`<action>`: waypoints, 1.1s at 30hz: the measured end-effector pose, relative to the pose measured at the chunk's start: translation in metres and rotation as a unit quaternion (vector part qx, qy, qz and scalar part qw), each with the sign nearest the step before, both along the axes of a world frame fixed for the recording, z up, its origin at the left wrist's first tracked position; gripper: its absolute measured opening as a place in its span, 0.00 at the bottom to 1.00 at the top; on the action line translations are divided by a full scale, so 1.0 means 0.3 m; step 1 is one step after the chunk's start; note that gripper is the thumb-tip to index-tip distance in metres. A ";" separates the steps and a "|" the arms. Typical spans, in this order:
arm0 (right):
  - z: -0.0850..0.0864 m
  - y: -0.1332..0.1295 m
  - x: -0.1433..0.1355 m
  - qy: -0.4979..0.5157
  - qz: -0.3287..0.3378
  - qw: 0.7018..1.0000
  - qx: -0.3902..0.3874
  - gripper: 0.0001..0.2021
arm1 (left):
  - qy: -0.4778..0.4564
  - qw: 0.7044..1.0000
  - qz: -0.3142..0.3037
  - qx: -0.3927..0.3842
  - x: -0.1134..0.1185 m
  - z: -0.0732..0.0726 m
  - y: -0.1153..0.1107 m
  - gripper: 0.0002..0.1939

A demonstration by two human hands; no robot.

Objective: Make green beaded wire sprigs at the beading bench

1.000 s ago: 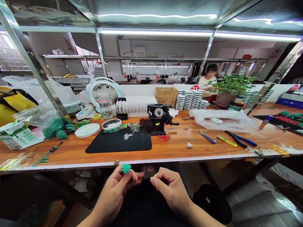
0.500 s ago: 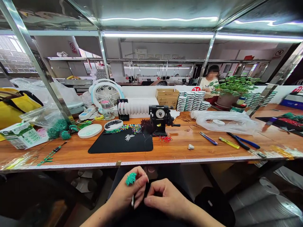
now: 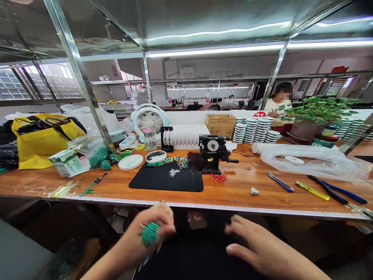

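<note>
My left hand (image 3: 159,217) is closed in front of the bench edge. A bundle of short green cords (image 3: 149,233) sticks out between its thumb and index finger; the rest of the bundle is hidden in the hand. My right hand (image 3: 250,237) is off to the right with fingers apart and nothing in it. Its fingers are somewhat blurred. Beyond both hands, a black mat (image 3: 163,182) bears coloured beads (image 3: 182,161) and a small heap of silvery pieces (image 3: 174,172).
A black hand-cranked winder (image 3: 214,149) with a dial stands behind the mat. Two round white dishes, a green one (image 3: 130,162) and one with black beads (image 3: 155,156), sit left. Rightward lie a blue-red cutter (image 3: 279,181), yellow screwdriver (image 3: 312,190) and pliers (image 3: 335,189). A co-worker (image 3: 281,103) sits behind.
My hands have moved apart: the right has opened and swung right, the left has shifted slightly left with the green cords. The view has turned left.
</note>
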State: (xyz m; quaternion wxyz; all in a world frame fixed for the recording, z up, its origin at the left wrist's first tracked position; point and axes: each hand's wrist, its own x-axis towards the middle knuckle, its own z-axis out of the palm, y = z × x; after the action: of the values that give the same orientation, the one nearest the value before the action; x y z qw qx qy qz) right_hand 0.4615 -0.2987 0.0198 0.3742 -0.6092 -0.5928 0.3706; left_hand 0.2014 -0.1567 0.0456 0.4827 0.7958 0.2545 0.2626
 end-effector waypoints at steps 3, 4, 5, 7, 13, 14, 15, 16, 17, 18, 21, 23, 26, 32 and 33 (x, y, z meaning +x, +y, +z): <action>0.002 0.073 -0.129 0.179 0.051 0.983 -0.002 0.26 | 0.000 0.999 -0.041 0.034 0.067 -0.012 -0.092 0.09; -0.003 0.096 -0.173 0.263 0.083 0.961 -0.030 0.22 | -0.008 0.999 -0.035 0.031 0.082 -0.019 -0.108 0.10; -0.012 0.118 -0.210 0.332 0.101 0.936 -0.051 0.17 | -0.013 0.999 -0.030 0.024 0.090 -0.026 -0.115 0.11; -0.039 0.148 -0.254 0.416 0.112 0.900 -0.059 0.14 | -0.013 0.999 -0.034 0.012 0.087 -0.030 -0.092 0.13; -0.103 0.146 -0.226 0.410 0.061 0.906 -0.082 0.16 | 0.168 0.920 0.241 0.259 0.014 0.058 0.305 0.22; -0.107 0.143 -0.220 0.408 0.049 0.907 -0.089 0.17 | 0.189 0.910 0.247 0.273 0.010 0.070 0.395 0.21; -0.111 0.141 -0.217 0.409 0.042 0.907 -0.096 0.17 | 0.214 0.902 0.242 0.285 0.009 0.077 0.478 0.19; -0.115 0.140 -0.215 0.409 0.038 0.906 -0.100 0.18 | 0.242 0.895 0.230 0.297 0.012 0.079 0.551 0.16; -0.119 0.140 -0.214 0.406 0.037 0.907 -0.103 0.18 | 0.270 0.887 0.215 0.306 0.018 0.076 0.611 0.14; -0.123 0.140 -0.214 0.402 0.038 0.909 -0.105 0.18 | 0.296 0.879 0.201 0.315 0.026 0.069 0.658 0.13; -0.135 0.139 -0.213 0.389 0.042 0.914 -0.105 0.16 | 0.360 0.853 0.165 0.340 0.049 0.041 0.730 0.11; -0.140 0.134 -0.211 0.386 0.040 0.915 -0.106 0.16 | 0.389 0.838 0.147 0.353 0.059 0.027 0.745 0.11; -0.142 0.124 -0.210 0.382 0.037 0.916 -0.114 0.16 | 0.416 0.821 0.133 0.367 0.065 0.019 0.754 0.13; -0.128 0.121 -0.207 0.348 0.040 0.928 -0.126 0.17 | 0.437 0.802 0.123 0.388 0.075 0.027 0.760 0.13; -0.126 0.121 -0.205 0.341 0.039 0.931 -0.128 0.17 | 0.437 0.802 0.121 0.389 0.075 0.029 0.757 0.13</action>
State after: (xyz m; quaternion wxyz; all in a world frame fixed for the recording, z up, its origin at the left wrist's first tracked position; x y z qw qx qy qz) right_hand 0.3999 -0.2623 -0.0182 0.4580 -0.4651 -0.4006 0.6430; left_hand 0.2240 0.0706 0.0543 -0.0661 0.9099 0.4091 0.0200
